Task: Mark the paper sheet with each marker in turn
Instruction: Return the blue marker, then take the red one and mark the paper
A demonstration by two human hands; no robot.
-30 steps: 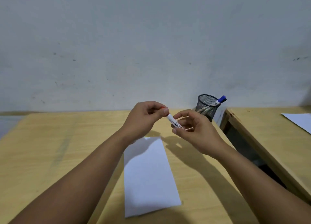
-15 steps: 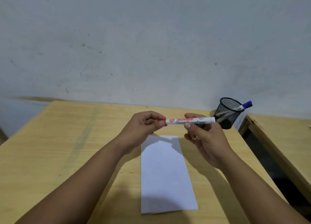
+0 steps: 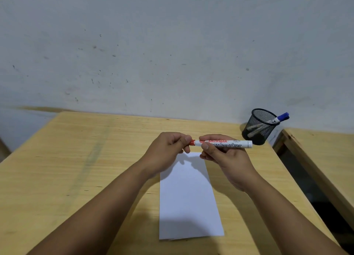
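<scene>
A white board marker with red print [image 3: 228, 144] is held level above the far end of a blank white paper sheet [image 3: 188, 199]. My right hand [image 3: 224, 157] grips the marker's barrel near its left end. My left hand [image 3: 168, 149] pinches the red cap [image 3: 192, 142] at that end; the cap is mostly hidden by my fingers. A blue-capped marker [image 3: 278, 118] leans in a black mesh cup [image 3: 259, 126] at the table's far right corner.
The wooden table [image 3: 76, 168] stands against a grey wall. A second wooden desk [image 3: 323, 153] is at the right, with a dark gap between the two. Other pale pens show through the cup's mesh.
The marker has turned from pointing away to lying level, left to right. The view has shifted, so the hands and paper sit more to the centre. Both hands keep their hold.
</scene>
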